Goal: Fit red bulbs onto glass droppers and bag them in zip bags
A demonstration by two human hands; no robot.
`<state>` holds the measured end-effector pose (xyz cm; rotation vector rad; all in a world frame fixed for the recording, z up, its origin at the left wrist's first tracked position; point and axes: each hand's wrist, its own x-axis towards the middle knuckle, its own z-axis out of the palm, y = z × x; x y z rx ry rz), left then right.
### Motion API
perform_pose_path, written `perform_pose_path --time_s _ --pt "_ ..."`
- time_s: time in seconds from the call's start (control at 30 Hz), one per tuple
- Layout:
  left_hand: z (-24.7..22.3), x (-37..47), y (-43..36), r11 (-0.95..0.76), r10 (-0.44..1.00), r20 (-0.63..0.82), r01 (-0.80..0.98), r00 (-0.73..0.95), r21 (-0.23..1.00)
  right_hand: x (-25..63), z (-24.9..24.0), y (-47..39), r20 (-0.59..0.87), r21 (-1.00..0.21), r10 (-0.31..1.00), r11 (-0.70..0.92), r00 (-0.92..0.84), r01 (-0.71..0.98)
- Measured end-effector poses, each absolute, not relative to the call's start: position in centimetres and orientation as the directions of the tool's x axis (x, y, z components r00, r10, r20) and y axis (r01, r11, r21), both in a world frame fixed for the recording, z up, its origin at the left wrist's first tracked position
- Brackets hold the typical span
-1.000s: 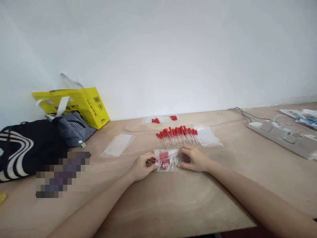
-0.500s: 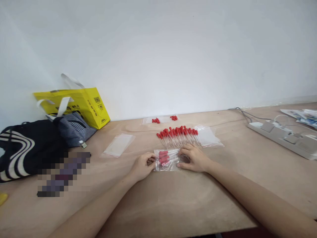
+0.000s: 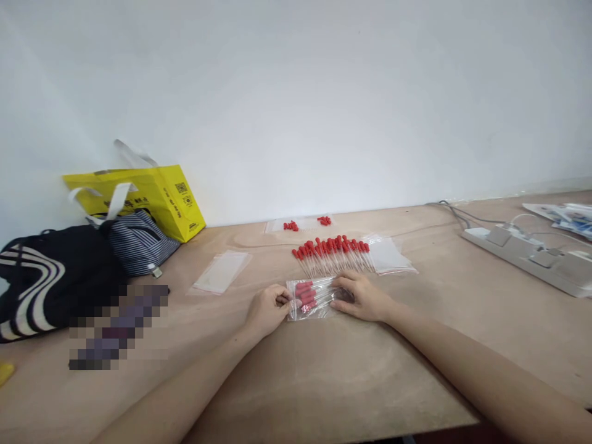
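Observation:
A clear plastic bag [image 3: 296, 316] lies on the table between my hands. Inside it are several glass droppers with red rubber bulbs [image 3: 306, 295], the bulbs towards the left. My left hand [image 3: 271, 308] is closed, thumb and fingers pinching the bag's left edge. At the other end, my right hand [image 3: 365, 298] is closed on the bag's right part, over the tube ends, which its fingers partly hide. Just behind the bag a row of loose droppers [image 3: 333, 246] rests with red bulbs pointing away from me.
A stack of flat bags [image 3: 221, 271] lies to the left, and more flat bags [image 3: 393, 256] beside the dropper row. Filled bags [image 3: 303, 223] sit by the wall. Black bag [image 3: 83, 271], yellow bag [image 3: 185, 209] and blurred object [image 3: 123, 327] are left; a power strip [image 3: 531, 256] is right.
Almost nothing differs. Both hands stay at the bag of droppers, and the left fingers have shifted slightly along its left edge.

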<state>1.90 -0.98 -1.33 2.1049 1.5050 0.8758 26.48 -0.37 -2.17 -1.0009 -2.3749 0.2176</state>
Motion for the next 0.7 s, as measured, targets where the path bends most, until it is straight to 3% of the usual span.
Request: perform_pose_path --time_s 0.23,0.33,0.47,0.7 --pt "-1.3 1.7 -0.5 -0.34 0.938 0.198 0.643 0.285 0.686 26.6 -2.2 -0.4 0.41 -0.409 0.742 0.669 -0.53 0.62" --pt "-1.2 1.9 -0.5 -0.305 0.952 0.201 0.65 0.231 0.696 26.5 -2.3 -0.5 0.408 -0.39 0.763 0.643 -0.502 0.659" --pt "-0.8 1.5 -0.2 -0.317 0.937 0.16 0.562 0.311 0.764 26.6 -2.1 -0.5 0.411 -0.335 0.772 0.622 -0.484 0.708" --pt "0.5 1.4 2.9 -0.253 0.952 0.111 0.533 0.284 0.807 26.7 -1.8 -0.5 0.393 -0.334 0.754 0.65 -0.526 0.683"
